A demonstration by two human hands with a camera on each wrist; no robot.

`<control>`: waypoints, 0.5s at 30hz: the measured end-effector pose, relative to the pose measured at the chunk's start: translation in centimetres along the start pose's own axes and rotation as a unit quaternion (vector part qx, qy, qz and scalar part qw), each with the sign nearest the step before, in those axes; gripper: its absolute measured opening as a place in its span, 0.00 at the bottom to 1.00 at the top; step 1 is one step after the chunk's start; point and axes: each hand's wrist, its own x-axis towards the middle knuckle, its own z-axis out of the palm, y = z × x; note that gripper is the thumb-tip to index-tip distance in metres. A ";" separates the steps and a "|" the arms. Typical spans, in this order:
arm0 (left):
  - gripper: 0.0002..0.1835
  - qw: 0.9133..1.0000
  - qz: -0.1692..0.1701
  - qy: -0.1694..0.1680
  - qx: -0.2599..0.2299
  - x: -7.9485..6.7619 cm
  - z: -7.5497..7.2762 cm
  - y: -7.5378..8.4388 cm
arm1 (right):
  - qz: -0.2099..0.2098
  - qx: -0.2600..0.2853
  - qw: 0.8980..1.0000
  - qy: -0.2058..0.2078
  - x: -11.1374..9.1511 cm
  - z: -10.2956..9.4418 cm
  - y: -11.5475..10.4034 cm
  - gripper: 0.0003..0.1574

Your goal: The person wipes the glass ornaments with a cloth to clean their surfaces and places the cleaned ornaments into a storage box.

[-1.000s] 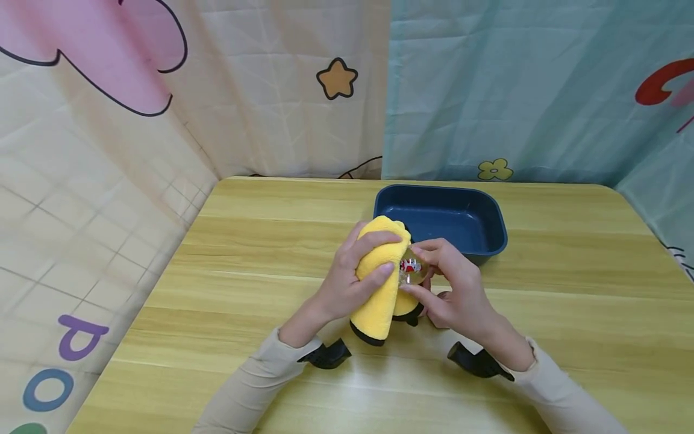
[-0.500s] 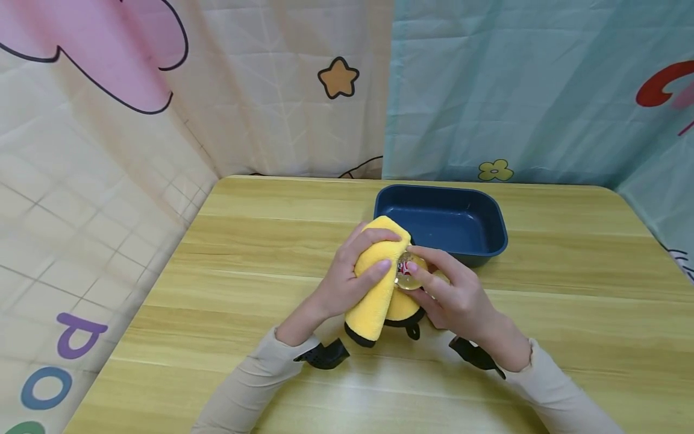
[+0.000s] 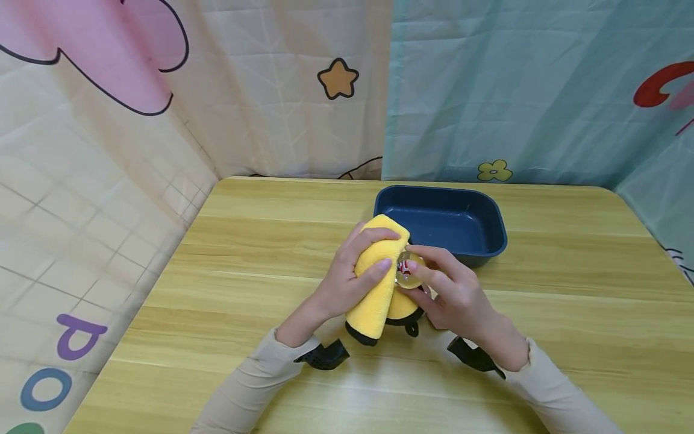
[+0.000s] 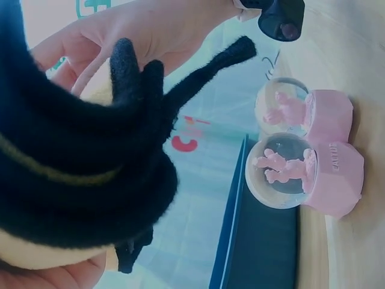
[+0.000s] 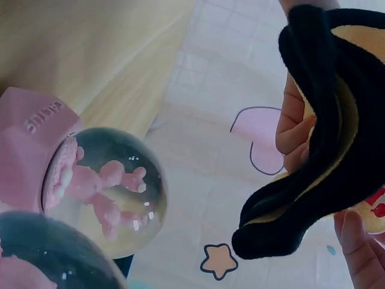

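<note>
My left hand (image 3: 347, 274) grips a yellow towel (image 3: 373, 316) with black edging and a small black hanging loop. In my right hand (image 3: 461, 295) is a clear ball (image 3: 403, 279) with a red-and-white figure inside, its left side against the towel. The fingers of the right hand curl round the ball, one across its front. Folds of the towel's dark edging fill much of the left wrist view, in front of the ball. The right wrist view shows just a sliver of the ball (image 5: 374, 218) beside the towel (image 5: 337, 144).
Two pink-based snow globes with pink figures stand side by side on the table, one (image 4: 337, 180) in front of the other (image 4: 334, 111). A dark blue rectangular basin (image 3: 490, 244) sits at the table's back. Printed curtains (image 3: 271, 90) hang behind it.
My right hand has shifted its fingers round the ball, which now shows more fully and turned, with a finger across its front. The towel's lower end has swung slightly left; little differs since half a second ago.
</note>
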 end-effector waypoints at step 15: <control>0.25 1.000 0.006 -0.022 0.015 0.2 0.2 0.3 | 0.059 0.078 0.995 0.013 -0.2 -0.4 0.4 0.25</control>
